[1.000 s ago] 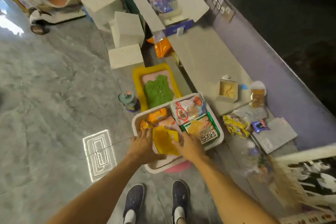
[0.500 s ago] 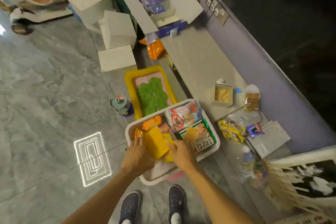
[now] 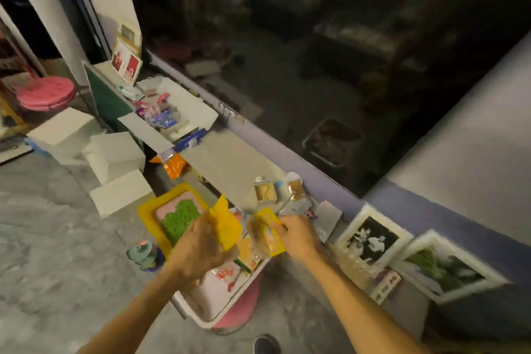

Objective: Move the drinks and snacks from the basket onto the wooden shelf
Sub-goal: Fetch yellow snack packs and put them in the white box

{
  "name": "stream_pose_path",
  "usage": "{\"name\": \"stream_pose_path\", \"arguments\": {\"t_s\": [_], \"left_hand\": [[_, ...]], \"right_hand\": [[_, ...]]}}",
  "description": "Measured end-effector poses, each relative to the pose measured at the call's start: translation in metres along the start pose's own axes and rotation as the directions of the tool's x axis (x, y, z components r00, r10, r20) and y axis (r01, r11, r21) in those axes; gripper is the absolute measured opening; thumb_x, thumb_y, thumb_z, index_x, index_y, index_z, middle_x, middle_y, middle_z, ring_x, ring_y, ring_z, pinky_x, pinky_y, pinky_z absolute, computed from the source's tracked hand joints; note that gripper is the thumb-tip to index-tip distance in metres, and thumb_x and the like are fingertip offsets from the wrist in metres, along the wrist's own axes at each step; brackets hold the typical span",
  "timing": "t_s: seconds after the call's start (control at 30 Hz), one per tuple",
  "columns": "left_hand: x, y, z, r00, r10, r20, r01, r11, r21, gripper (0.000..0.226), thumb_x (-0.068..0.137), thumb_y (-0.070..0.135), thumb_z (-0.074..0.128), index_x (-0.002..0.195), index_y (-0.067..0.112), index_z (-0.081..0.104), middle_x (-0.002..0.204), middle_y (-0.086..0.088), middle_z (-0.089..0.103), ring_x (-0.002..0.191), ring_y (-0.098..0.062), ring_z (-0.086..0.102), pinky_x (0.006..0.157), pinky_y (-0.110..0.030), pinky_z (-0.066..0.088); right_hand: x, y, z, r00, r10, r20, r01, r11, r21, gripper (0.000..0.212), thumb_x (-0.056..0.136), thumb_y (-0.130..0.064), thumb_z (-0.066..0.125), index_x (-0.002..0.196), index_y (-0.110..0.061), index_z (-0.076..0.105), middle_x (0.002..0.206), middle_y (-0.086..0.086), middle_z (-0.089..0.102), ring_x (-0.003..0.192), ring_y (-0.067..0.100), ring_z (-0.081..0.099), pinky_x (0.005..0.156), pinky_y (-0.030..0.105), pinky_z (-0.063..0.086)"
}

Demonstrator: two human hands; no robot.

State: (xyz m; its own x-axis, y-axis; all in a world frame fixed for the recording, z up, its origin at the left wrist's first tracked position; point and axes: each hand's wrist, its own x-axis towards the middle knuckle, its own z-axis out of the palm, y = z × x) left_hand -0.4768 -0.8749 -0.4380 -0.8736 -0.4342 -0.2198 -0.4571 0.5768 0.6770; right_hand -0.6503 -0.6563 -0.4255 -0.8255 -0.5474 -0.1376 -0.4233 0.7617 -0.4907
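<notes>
The white basket (image 3: pixel 218 304) sits on a pink stool below my arms, with several snack packets (image 3: pixel 230 273) still inside. My left hand (image 3: pixel 198 247) grips a yellow snack packet (image 3: pixel 225 224) lifted above the basket. My right hand (image 3: pixel 297 234) pinches a second yellow packet (image 3: pixel 268 228), raised to the right of the first, close to the long pale shelf top (image 3: pixel 230 167) along the window. The picture is blurred by motion.
On the shelf lie a small open box (image 3: pixel 265 191), a jar (image 3: pixel 296 185), wrappers and framed pictures (image 3: pixel 370 238). An open carton (image 3: pixel 172 121) stands farther left. A yellow tray with green sand (image 3: pixel 175 218), a small toy (image 3: pixel 143 253) and white foam blocks (image 3: pixel 115 152) occupy the floor.
Both hands rose out of the basket, each with a yellow packet, and spread apart. The camera tilted up toward the shelf and window.
</notes>
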Motion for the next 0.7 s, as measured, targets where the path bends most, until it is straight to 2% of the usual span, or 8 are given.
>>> {"name": "stream_pose_path", "arguments": {"t_s": [0.2, 0.27, 0.37, 0.43, 0.5, 0.53, 0.6, 0.7], "left_hand": [[-0.021, 0.116, -0.003, 0.942, 0.253, 0.221, -0.244, 0.967, -0.069, 0.092, 0.062, 0.071, 0.089, 0.137, 0.041, 0.046, 0.121, 0.011, 0.062, 0.108, -0.01, 0.065, 0.095, -0.037, 0.055], [-0.029, 0.162, 0.013, 0.864, 0.422, 0.276, -0.389, 0.906, -0.168, 0.056, 0.076, 0.063, 0.083, 0.126, 0.044, 0.064, 0.116, 0.005, 0.068, 0.106, -0.019, 0.072, 0.105, -0.051, 0.051], [-0.08, 0.247, 0.048, 0.826, 0.486, 0.285, -0.167, 0.695, -0.7, 0.02, 0.087, 0.044, 0.07, 0.077, 0.027, 0.073, 0.07, 0.005, 0.067, 0.063, -0.009, 0.07, 0.093, -0.051, 0.051], [-0.116, 0.289, 0.067, 0.769, 0.506, 0.389, -0.11, 0.705, -0.7, 0.019, 0.085, 0.035, 0.073, 0.071, 0.023, 0.071, 0.065, 0.003, 0.066, 0.055, -0.011, 0.067, 0.089, -0.052, 0.053], [-0.135, 0.316, 0.098, 0.706, 0.564, 0.429, -0.259, 0.768, -0.586, 0.006, 0.092, 0.02, 0.079, 0.097, 0.02, 0.076, 0.074, 0.008, 0.07, 0.063, -0.009, 0.07, 0.096, -0.047, 0.055], [-0.142, 0.328, 0.118, 0.635, 0.656, 0.409, -0.42, 0.737, -0.53, 0.036, 0.087, 0.01, 0.086, 0.118, 0.017, 0.07, 0.084, 0.014, 0.072, 0.074, -0.003, 0.07, 0.093, -0.033, 0.057], [-0.169, 0.352, 0.155, 0.549, 0.633, 0.545, -0.336, 0.765, -0.55, 0.073, 0.072, -0.003, 0.094, 0.133, 0.014, 0.057, 0.104, 0.026, 0.072, 0.093, 0.006, 0.069, 0.082, -0.014, 0.054], [-0.218, 0.392, 0.207, 0.5, 0.626, 0.598, -0.378, 0.779, -0.5, 0.057, 0.074, 0.0, 0.09, 0.118, 0.028, 0.066, 0.098, 0.023, 0.075, 0.087, 0.003, 0.071, 0.081, -0.021, 0.059]], "right_hand": [[-0.096, 0.023, -0.121, 0.976, 0.152, -0.153, -0.16, 0.987, -0.035, 0.03, 0.099, -0.029, 0.067, 0.074, -0.013, 0.068, 0.084, 0.014, 0.072, 0.079, 0.037, 0.062, 0.067, 0.041, 0.041], [-0.138, 0.04, -0.155, 0.956, 0.197, -0.217, -0.208, 0.978, -0.029, 0.045, 0.1, -0.028, 0.067, 0.06, -0.015, 0.052, 0.074, 0.013, 0.066, 0.069, 0.034, 0.051, 0.063, 0.04, 0.035], [-0.207, 0.077, -0.199, 0.914, 0.287, -0.285, -0.3, 0.954, 0.0, 0.058, 0.099, -0.028, 0.069, 0.055, -0.015, 0.034, 0.054, 0.005, 0.039, 0.061, 0.024, 0.04, 0.06, 0.039, 0.028], [-0.257, 0.104, -0.224, 0.879, 0.354, -0.318, -0.363, 0.931, 0.032, 0.059, 0.1, -0.028, 0.068, 0.054, -0.015, 0.034, 0.054, 0.001, 0.036, 0.06, 0.021, 0.04, 0.06, 0.036, 0.026], [-0.31, 0.131, -0.244, 0.838, 0.421, -0.348, -0.427, 0.902, 0.062, 0.059, 0.101, -0.027, 0.068, 0.052, -0.018, 0.037, 0.056, -0.002, 0.04, 0.055, 0.016, 0.04, 0.056, 0.035, 0.028], [-0.337, 0.145, -0.253, 0.813, 0.45, -0.369, -0.457, 0.886, 0.076, 0.059, 0.102, -0.027, 0.068, 0.052, -0.019, 0.038, 0.054, -0.002, 0.041, 0.052, 0.015, 0.038, 0.053, 0.031, 0.027], [-0.39, 0.174, -0.268, 0.753, 0.516, -0.409, -0.52, 0.847, 0.112, 0.06, 0.102, -0.028, 0.068, 0.051, -0.019, 0.038, 0.051, -0.001, 0.038, 0.048, 0.014, 0.036, 0.049, 0.026, 0.025], [-0.469, 0.226, -0.281, 0.673, 0.591, -0.444, -0.592, 0.791, 0.155, 0.057, 0.101, -0.03, 0.069, 0.053, -0.015, 0.042, 0.052, 0.001, 0.042, 0.049, 0.012, 0.037, 0.049, 0.031, 0.026]]}}
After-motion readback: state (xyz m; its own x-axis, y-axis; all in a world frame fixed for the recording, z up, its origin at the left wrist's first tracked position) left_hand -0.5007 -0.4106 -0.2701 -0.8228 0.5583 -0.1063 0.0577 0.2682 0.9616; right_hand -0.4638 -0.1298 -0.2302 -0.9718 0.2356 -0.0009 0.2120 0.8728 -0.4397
